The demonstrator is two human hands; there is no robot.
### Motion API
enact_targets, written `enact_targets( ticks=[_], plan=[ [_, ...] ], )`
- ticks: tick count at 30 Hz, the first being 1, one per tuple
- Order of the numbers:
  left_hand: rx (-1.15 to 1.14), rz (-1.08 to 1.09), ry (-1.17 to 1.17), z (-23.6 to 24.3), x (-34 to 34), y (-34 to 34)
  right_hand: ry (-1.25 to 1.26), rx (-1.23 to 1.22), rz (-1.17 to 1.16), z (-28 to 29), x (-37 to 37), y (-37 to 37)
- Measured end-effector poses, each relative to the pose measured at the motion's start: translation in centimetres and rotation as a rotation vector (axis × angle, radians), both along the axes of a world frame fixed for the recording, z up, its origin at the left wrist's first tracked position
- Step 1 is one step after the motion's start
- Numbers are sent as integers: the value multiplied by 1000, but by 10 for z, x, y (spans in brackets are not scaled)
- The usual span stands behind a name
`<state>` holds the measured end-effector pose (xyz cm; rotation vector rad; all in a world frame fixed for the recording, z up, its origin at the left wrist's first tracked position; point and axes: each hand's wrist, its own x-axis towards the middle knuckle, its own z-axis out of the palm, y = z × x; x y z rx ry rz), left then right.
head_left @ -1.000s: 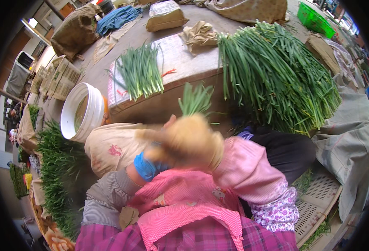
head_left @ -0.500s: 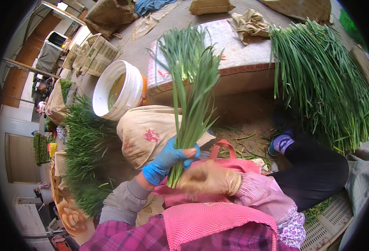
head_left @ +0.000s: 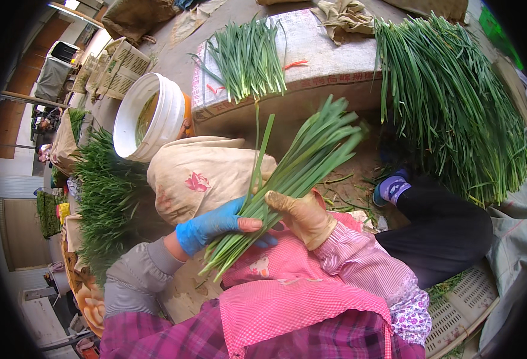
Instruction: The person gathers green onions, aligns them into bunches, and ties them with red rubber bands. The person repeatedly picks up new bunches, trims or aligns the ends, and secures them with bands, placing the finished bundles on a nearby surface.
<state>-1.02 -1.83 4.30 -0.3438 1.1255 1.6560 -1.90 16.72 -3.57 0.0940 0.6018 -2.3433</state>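
Note:
My left hand (head_left: 217, 226) wears a blue glove with the thumb tip bare. It is closed around the lower part of a bunch of garlic chives (head_left: 308, 152), which tilts up and to the right over my lap. My right hand (head_left: 304, 216), in a tan glove, grips the same bunch just above the left, its thumb lying across the leaves. Its fingers are partly hidden behind the bunch. A few thin blades stand apart from the bunch on its left side. The pale cut ends show below my left hand.
Ahead stands a block covered in white sacking (head_left: 329, 60), with a small pile of chives (head_left: 248, 57) and red ties (head_left: 296, 64) on it. A large heap of chives (head_left: 455, 113) lies at right. To the left are a white bucket (head_left: 156, 119) and more greens (head_left: 108, 197).
The bunch has swung from nearly upright to leaning right. My right hand has moved up from beside the cut ends onto the bunch. The whole view has shifted slightly.

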Motion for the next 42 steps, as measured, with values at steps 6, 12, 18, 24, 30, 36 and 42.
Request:
enact_targets(
  ticks=[6,12,18,24,30,36,42],
  plan=[
    [-62,109,-134,-4,12,-7,129,230,60,-10,2,-1],
    [-244,122,-69,10,24,-31,25,469,-561,-16,-51,56],
    [-266,111,-68,12,35,-39,511,690,-618,-4,-59,91],
    [-250,139,-76,10,35,-38,1178,1428,-314,16,-46,87],
    [-237,111,-84,4,35,-40,1444,1470,-225,2,-40,72],
    [-245,79,-113,-3,37,-41,1379,1539,-416,-9,-35,53],
    [-236,10,-99,-7,38,-42,997,1387,-856,6,-62,89]
  ],
)
